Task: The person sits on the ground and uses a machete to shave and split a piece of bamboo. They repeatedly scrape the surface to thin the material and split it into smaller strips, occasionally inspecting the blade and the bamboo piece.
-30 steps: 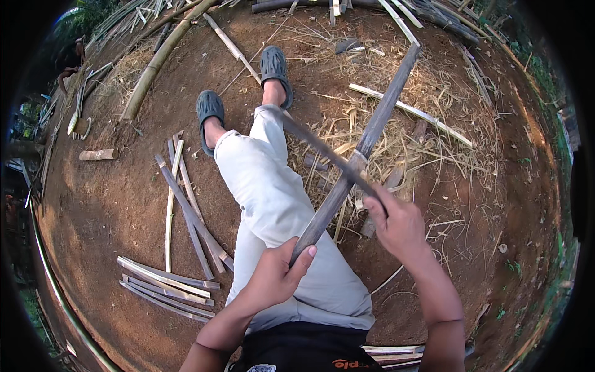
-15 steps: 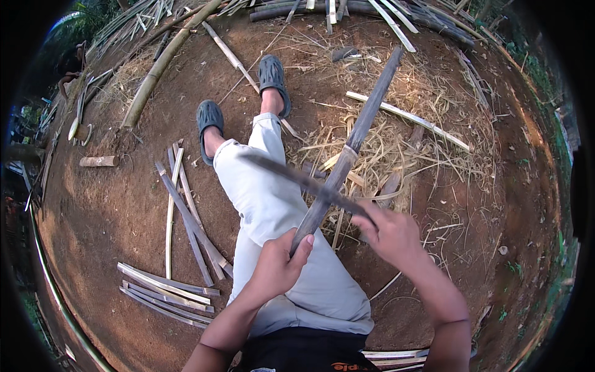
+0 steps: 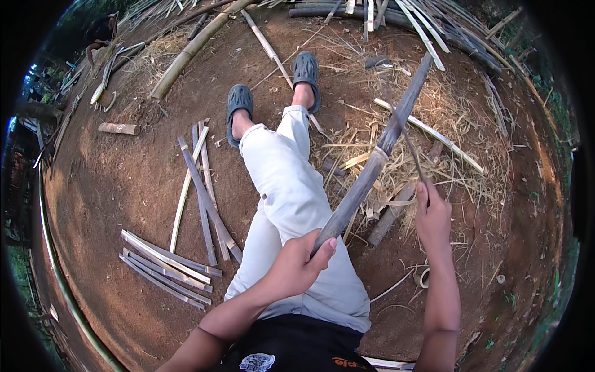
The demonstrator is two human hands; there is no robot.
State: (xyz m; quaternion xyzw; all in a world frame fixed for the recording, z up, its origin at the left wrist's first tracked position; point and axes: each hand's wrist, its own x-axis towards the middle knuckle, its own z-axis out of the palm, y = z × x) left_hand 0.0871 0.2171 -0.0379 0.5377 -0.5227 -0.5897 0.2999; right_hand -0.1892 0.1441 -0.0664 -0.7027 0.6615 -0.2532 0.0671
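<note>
A long dark grey bamboo piece [image 3: 359, 185] with a pale node slants up and away to the right across my lap. My left hand [image 3: 296, 265] is closed around its near end, thumb on top. In my right hand [image 3: 433, 218], closed on the handle, is a long-bladed knife [image 3: 414, 155]. Its thin dark blade, seen nearly edge-on, reaches up to the bamboo beyond the node; whether it touches there I cannot tell.
Pale shavings [image 3: 452, 149] litter the dirt beyond my right hand, with a split strip [image 3: 434, 131] across them. On my left lie several bamboo strips [image 3: 164, 263] and more crossed ones [image 3: 207, 192]. A bamboo pole [image 3: 198, 53] and a strip pile stand farther off.
The knife has swung from lying across the bamboo near my left hand to farther up, past the node. My right hand has moved right and forward. My left hand keeps its hold.
</note>
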